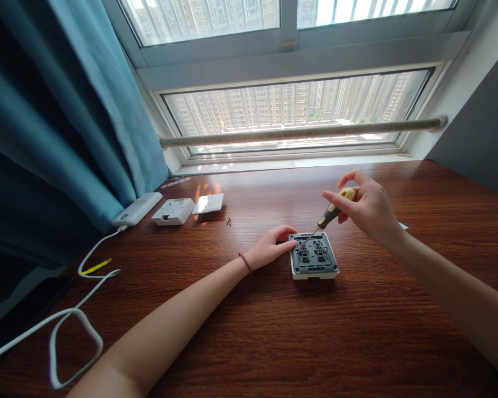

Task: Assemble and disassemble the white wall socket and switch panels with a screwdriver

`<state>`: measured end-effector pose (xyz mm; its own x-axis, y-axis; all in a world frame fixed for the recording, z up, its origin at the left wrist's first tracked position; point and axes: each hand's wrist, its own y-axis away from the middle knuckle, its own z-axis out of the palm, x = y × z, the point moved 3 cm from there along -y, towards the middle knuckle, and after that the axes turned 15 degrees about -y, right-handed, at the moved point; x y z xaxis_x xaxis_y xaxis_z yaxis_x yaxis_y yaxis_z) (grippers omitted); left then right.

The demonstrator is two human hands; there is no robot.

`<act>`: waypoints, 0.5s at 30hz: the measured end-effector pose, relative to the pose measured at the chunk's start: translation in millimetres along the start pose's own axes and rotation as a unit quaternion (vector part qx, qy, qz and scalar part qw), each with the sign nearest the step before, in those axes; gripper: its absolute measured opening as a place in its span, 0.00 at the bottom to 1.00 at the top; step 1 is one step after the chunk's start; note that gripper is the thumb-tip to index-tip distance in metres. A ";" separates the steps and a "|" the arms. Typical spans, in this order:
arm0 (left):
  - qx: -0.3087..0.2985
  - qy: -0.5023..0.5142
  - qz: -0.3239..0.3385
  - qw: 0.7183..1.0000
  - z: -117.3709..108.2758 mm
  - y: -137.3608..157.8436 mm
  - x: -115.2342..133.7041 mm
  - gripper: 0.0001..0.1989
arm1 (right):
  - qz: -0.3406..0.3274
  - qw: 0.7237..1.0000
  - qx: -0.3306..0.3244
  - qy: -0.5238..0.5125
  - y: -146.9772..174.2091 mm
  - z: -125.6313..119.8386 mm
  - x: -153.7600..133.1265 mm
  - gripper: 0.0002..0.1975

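Observation:
A square wall switch [311, 264] with its grey inner frame exposed sits on a white box on the table. My left hand [270, 247] grips its left side, thumb on the near edge and fingers behind the far corner. A screwdriver [328, 216] with a dark and yellow handle slants down from my right hand [367, 207], which is closed loosely around the handle's top. Its thin shaft reaches the left screw of the frame; whether the tip is seated in the screw is too small to tell.
To the left on the wooden table [240, 342] lie a white box [173, 211], a white cover plate [209, 203] and small screws [228, 221]. A white power strip [138, 210] trails a looped cable [77, 312] past a yellow strip [97, 266]. A blue curtain [99, 110] hangs beside it.

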<state>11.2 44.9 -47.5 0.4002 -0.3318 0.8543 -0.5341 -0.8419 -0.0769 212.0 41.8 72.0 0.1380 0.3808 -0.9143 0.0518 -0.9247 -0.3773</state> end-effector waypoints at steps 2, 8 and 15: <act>0.001 -0.007 0.002 1.000 -0.3 -0.1 0.3 0.16 | -0.015 0.999 -0.011 0.035 -1.2 -0.3 2.7 0.16; 0.001 -0.014 0.002 1.000 -0.8 -0.1 1.5 0.17 | 0.168 0.966 -0.157 -0.120 -15.6 -4.7 19.6 0.17; 0.001 -0.011 0.002 1.000 -0.9 0.0 1.7 0.16 | 0.240 0.911 -0.284 -0.178 -20.4 -15.1 11.4 0.17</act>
<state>11.2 44.8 -45.6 0.4142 -0.3440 0.8427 -0.5346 -0.8413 -0.0807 227.5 64.9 71.6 -0.0456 -0.1852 -0.9816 0.5868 -0.8002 0.1237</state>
